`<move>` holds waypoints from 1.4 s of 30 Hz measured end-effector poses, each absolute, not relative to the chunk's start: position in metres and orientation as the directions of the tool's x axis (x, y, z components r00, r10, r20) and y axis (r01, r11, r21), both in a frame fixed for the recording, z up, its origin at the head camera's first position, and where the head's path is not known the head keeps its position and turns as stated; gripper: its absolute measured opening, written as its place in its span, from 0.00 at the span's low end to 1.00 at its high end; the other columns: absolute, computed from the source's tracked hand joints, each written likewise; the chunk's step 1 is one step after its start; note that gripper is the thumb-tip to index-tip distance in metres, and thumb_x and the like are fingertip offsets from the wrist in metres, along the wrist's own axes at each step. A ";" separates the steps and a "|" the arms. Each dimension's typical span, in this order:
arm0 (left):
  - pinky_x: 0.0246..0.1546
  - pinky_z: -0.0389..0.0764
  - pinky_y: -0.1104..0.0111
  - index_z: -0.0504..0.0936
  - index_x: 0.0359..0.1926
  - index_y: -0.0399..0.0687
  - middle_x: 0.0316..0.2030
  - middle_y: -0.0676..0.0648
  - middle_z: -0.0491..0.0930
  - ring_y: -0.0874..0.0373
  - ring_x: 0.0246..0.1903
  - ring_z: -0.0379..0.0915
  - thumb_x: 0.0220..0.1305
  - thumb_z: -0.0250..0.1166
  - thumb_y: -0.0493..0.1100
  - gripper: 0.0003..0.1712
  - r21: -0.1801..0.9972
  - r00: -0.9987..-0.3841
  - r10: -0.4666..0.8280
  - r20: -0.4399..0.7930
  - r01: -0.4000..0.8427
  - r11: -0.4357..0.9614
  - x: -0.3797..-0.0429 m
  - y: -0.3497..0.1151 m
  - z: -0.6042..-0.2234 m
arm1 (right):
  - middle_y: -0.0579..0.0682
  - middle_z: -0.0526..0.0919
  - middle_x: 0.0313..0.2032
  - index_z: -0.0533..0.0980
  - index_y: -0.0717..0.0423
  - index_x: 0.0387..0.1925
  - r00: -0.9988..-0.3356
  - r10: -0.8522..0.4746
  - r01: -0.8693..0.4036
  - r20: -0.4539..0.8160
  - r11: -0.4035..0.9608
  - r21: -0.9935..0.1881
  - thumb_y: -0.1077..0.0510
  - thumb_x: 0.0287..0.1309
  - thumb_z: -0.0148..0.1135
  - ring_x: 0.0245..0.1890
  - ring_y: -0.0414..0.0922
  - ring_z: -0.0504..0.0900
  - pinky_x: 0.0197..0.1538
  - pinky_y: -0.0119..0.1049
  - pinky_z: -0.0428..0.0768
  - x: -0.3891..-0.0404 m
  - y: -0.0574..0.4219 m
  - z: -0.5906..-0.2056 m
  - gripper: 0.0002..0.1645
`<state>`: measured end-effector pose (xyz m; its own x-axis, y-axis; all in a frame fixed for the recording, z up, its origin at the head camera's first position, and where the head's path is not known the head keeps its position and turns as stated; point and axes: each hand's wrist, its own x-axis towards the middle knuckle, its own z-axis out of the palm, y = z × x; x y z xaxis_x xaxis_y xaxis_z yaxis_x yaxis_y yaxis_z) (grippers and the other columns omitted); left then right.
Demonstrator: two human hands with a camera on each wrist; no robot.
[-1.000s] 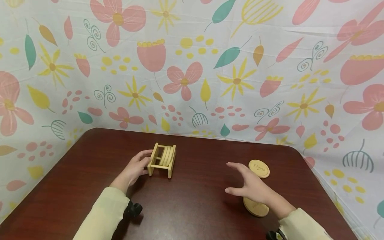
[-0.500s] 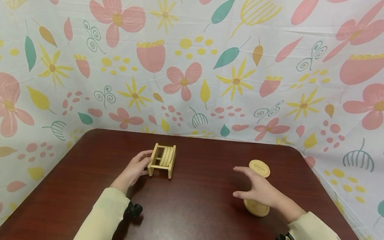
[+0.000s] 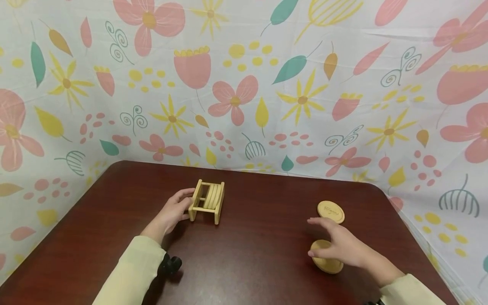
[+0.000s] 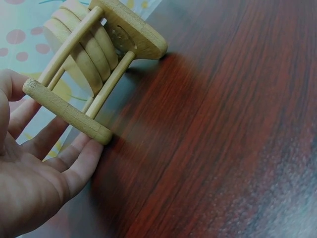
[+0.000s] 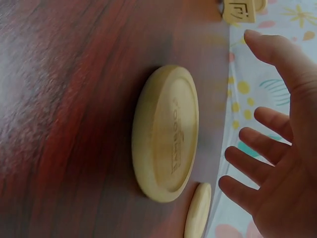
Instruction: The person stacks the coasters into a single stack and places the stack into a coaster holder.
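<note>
Currently your left hand point(image 3: 173, 210) rests with relaxed, straight fingers against the end of the small pale wooden rack point(image 3: 207, 201), which holds round wooden discs on edge on the dark red-brown wooden table point(image 3: 248, 250). Your right hand point(image 3: 345, 243) hovers spread, gripping nothing, over the nearer round pale wooden coaster point(image 3: 327, 262). A second round wooden coaster point(image 3: 330, 211) lies flat just beyond, apart from the first.
</note>
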<state>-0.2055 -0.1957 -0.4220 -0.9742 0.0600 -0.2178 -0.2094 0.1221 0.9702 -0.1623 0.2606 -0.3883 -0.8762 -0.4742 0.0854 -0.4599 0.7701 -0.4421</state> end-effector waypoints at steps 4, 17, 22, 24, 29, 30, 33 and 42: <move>0.55 0.73 0.53 0.59 0.69 0.50 0.62 0.38 0.64 0.44 0.58 0.68 0.72 0.46 0.45 0.26 0.970 -0.974 0.059 -0.218 -0.210 0.121 -0.206 -0.196 -0.422 | 0.46 0.76 0.56 0.71 0.54 0.58 -0.878 -0.476 -0.447 0.045 0.784 -0.430 0.34 0.38 0.73 0.56 0.47 0.75 0.53 0.41 0.76 -0.162 0.265 -0.391 0.48; 0.55 0.73 0.53 0.59 0.69 0.50 0.62 0.38 0.64 0.44 0.59 0.67 0.72 0.46 0.45 0.26 0.972 -0.975 0.065 -0.213 -0.204 0.117 -0.206 -0.195 -0.423 | 0.48 0.76 0.53 0.72 0.56 0.57 -0.867 -0.498 -0.454 -0.026 0.810 -0.370 0.31 0.33 0.73 0.54 0.49 0.75 0.53 0.43 0.76 -0.157 0.277 -0.395 0.52; 0.55 0.74 0.54 0.58 0.69 0.50 0.63 0.38 0.63 0.44 0.59 0.67 0.72 0.46 0.45 0.26 0.972 -0.975 0.068 -0.211 -0.202 0.117 -0.206 -0.196 -0.423 | 0.47 0.74 0.51 0.72 0.55 0.57 -0.863 -0.505 -0.470 -0.026 0.821 -0.323 0.28 0.30 0.73 0.53 0.49 0.73 0.49 0.42 0.76 -0.154 0.280 -0.397 0.54; 0.54 0.74 0.54 0.59 0.69 0.50 0.62 0.38 0.64 0.44 0.59 0.68 0.72 0.46 0.44 0.27 0.973 -0.976 0.067 -0.209 -0.201 0.111 -0.206 -0.196 -0.423 | 0.46 0.74 0.49 0.73 0.54 0.56 -0.863 -0.505 -0.475 -0.028 0.827 -0.300 0.27 0.28 0.73 0.52 0.49 0.73 0.48 0.42 0.76 -0.153 0.281 -0.398 0.54; 0.54 0.74 0.54 0.59 0.69 0.50 0.62 0.37 0.64 0.44 0.59 0.68 0.72 0.47 0.45 0.27 0.973 -0.976 0.065 -0.209 -0.201 0.112 -0.205 -0.196 -0.422 | 0.46 0.73 0.47 0.73 0.55 0.56 -0.863 -0.500 -0.463 -0.070 0.839 -0.287 0.28 0.28 0.73 0.50 0.47 0.72 0.46 0.40 0.76 -0.152 0.282 -0.398 0.54; 0.55 0.74 0.54 0.59 0.69 0.50 0.62 0.37 0.64 0.44 0.59 0.67 0.72 0.47 0.45 0.27 0.973 -0.975 0.068 -0.210 -0.201 0.114 -0.205 -0.196 -0.422 | 0.46 0.73 0.47 0.73 0.55 0.56 -0.863 -0.499 -0.458 -0.080 0.840 -0.291 0.29 0.28 0.74 0.50 0.47 0.72 0.46 0.39 0.76 -0.152 0.282 -0.398 0.54; 0.56 0.73 0.53 0.58 0.70 0.51 0.63 0.37 0.63 0.43 0.60 0.67 0.72 0.46 0.45 0.27 0.972 -0.975 0.072 -0.212 -0.202 0.120 -0.204 -0.197 -0.421 | 0.46 0.72 0.48 0.72 0.54 0.57 -0.864 -0.491 -0.442 -0.109 0.844 -0.303 0.29 0.28 0.74 0.50 0.47 0.71 0.45 0.39 0.76 -0.152 0.283 -0.399 0.54; 0.56 0.72 0.52 0.57 0.70 0.51 0.64 0.37 0.61 0.42 0.61 0.65 0.72 0.46 0.46 0.28 0.971 -0.974 0.076 -0.214 -0.203 0.122 -0.203 -0.196 -0.420 | 0.45 0.72 0.47 0.72 0.55 0.58 -0.869 -0.482 -0.432 -0.111 0.849 -0.304 0.31 0.28 0.75 0.49 0.46 0.71 0.45 0.38 0.75 -0.153 0.285 -0.402 0.54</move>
<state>-0.2032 -0.1957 -0.4202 -0.9740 0.0760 -0.2135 -0.2034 0.1223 0.9714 -0.1531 0.2846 -0.4022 -0.8689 -0.4822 -0.1114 -0.4321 0.8489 -0.3043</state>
